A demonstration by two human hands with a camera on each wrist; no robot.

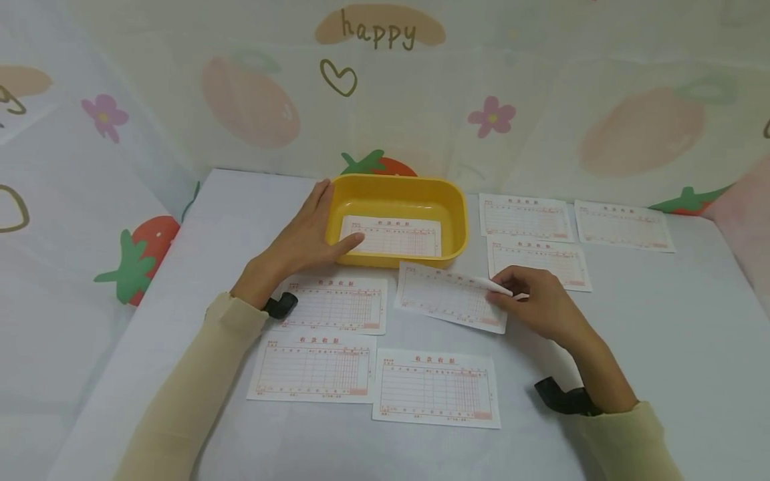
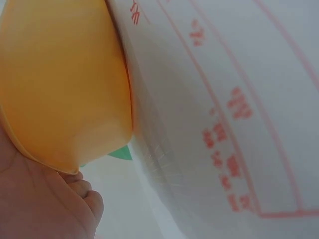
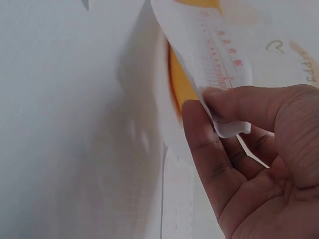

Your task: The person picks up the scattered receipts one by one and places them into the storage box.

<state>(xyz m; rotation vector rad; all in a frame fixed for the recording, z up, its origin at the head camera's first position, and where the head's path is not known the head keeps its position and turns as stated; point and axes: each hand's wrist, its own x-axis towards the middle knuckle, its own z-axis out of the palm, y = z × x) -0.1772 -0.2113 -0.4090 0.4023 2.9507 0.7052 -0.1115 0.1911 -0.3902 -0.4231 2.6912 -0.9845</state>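
Note:
A yellow plastic basin (image 1: 457,220) stands at the back middle of the table, with a printed receipt slip (image 1: 397,234) lying inside. My left hand (image 1: 301,230) holds the basin by its left side, the thumb over the near rim and the fingers along the outer left wall. Between thumb and fingers, my right hand (image 1: 538,300) pinches the right edge of another receipt slip (image 1: 445,297), which is raised and bent just in front of the basin. The right wrist view shows this held slip (image 3: 219,59) curling at the fingertips.
Left of centre lie two slips (image 1: 337,307) (image 1: 313,367), one partly behind the left wrist. Another slip (image 1: 436,387) lies at the front middle. Three more slips (image 1: 526,217) (image 1: 625,226) (image 1: 541,264) lie right of the basin. A strawberry-patterned cloth (image 1: 391,113) hangs behind the table.

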